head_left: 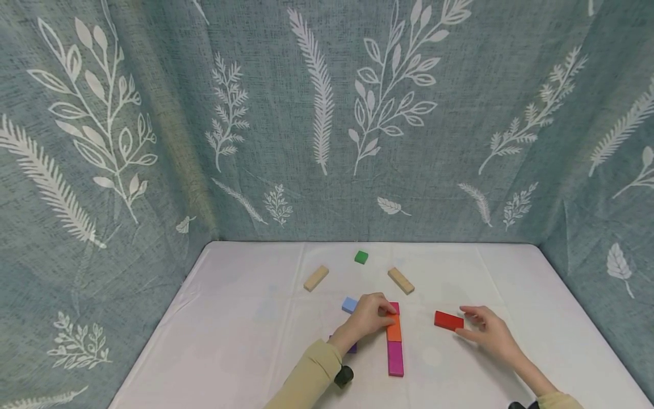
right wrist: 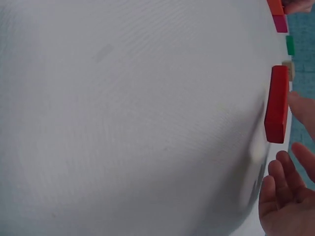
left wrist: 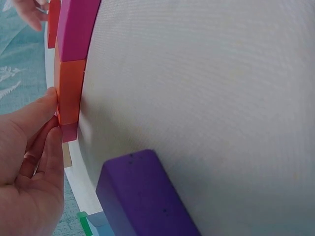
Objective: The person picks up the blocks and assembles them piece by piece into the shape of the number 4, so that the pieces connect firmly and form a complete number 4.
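Note:
My left hand (head_left: 365, 315) has thumb and curled fingertips at the far end of an orange block (head_left: 394, 330), overlapping a small pink block (head_left: 394, 307). Orange sits in a straight row between this pink block and a magenta one (head_left: 395, 359). In the left wrist view the thumb tip meets the upper edge of the orange block (left wrist: 72, 91). My right hand (head_left: 487, 332), thumb and fingers spread, is around the near right end of a red block (head_left: 449, 321). The right wrist view shows the red block (right wrist: 276, 104) lying on the table beside the loose fingers (right wrist: 283, 184).
Left of the row lie a light blue block (head_left: 349, 305) and a purple block (left wrist: 142, 191), partly hidden by the left forearm in the head view. Farther back are two plain wooden blocks (head_left: 316, 279) and a small green block (head_left: 361, 257). A patterned curtain (head_left: 327, 113) surrounds the white table (head_left: 230, 329).

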A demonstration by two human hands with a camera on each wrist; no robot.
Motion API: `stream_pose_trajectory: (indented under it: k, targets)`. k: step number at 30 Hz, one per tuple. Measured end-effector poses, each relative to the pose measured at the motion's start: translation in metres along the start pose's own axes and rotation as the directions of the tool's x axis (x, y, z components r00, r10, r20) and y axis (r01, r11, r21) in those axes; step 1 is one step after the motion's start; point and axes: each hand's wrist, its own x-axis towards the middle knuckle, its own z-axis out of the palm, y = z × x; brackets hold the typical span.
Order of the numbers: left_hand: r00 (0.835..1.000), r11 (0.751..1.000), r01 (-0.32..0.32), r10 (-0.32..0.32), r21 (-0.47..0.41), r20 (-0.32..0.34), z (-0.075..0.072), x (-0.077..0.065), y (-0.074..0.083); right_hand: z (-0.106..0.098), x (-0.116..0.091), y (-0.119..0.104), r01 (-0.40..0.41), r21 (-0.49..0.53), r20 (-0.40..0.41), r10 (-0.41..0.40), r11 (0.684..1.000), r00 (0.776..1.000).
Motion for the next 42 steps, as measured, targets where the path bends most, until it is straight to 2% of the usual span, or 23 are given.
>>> stream_pose_trajectory:
  k: [11, 42]
  targets:
    - [1.000, 1.000, 0.001, -0.001, -0.009, -0.003, 0.0003, -0.0011, 0.0000, 0.0066, -0.0003, 0.0067, 0.037, -0.032, -0.040, -0.039, 0.999, 0.998]
    - [1.000, 1.000, 0.018, -0.018, 0.014, -0.002, -0.0008, -0.0021, 0.0006, 0.0093, -0.0017, 0.0046, 0.008, -0.059, -0.047, -0.010, 0.998, 0.999]
